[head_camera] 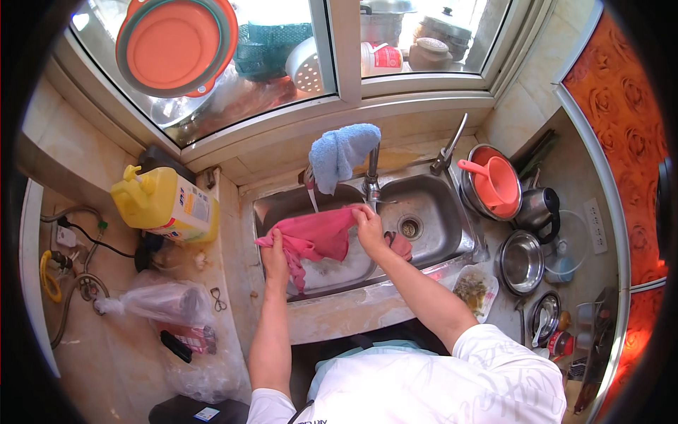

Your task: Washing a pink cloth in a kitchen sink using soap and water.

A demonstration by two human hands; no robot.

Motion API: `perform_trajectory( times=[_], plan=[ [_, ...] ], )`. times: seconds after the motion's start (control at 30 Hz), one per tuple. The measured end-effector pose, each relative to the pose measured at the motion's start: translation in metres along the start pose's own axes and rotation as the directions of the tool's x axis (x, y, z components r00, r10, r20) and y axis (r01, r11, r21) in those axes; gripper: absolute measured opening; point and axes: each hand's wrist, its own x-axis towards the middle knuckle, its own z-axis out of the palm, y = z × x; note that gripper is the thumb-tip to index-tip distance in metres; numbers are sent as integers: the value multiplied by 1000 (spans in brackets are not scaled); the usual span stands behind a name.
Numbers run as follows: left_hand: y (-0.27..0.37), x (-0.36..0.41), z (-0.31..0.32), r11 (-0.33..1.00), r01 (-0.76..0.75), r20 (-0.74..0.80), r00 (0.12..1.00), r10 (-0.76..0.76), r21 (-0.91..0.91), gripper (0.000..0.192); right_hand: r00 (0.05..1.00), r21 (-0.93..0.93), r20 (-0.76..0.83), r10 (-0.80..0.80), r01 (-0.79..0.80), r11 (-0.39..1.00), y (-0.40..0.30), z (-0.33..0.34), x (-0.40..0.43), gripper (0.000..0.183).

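A wet pink cloth point(323, 238) is stretched between my hands above the left basin of a steel double sink point(365, 278). My left hand point(275, 257) grips its left end, and a twisted strip hangs from there. At the upper right corner my right hand point(369, 227) pinches the cloth. Behind it, water runs in a stream point(313, 200) from the tap point(372, 180), whose spout is draped with a blue towel point(341, 153). Whitish, sudsy water point(331, 273) shows in the basin below. Another pink cloth point(400, 246) hangs over the divider, partly behind my right wrist.
A yellow detergent jug point(169, 204) and plastic bags point(175, 307) occupy the left counter. Right of the sink stand a coral ladle point(495, 183) in stacked bowls, a steel kettle point(535, 209), a steel bowl point(522, 262) and a dish of scraps point(476, 291). A window frame point(344, 108) borders the back.
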Motion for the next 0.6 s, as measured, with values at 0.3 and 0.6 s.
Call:
perform_trajectory(
  times=[0.3, 0.6],
  plan=[
    [21, 31, 1, 1000, -10, 52, 999, 11, -19, 32, 987, -108, 161, 9, 8, 994, -17, 4, 24, 19],
    [28, 65, -6, 926, -11, 34, 999, -2, 378, 31, 669, 238, 463, 581, -725, 646, -26, -6, 56, 20]
  ],
)
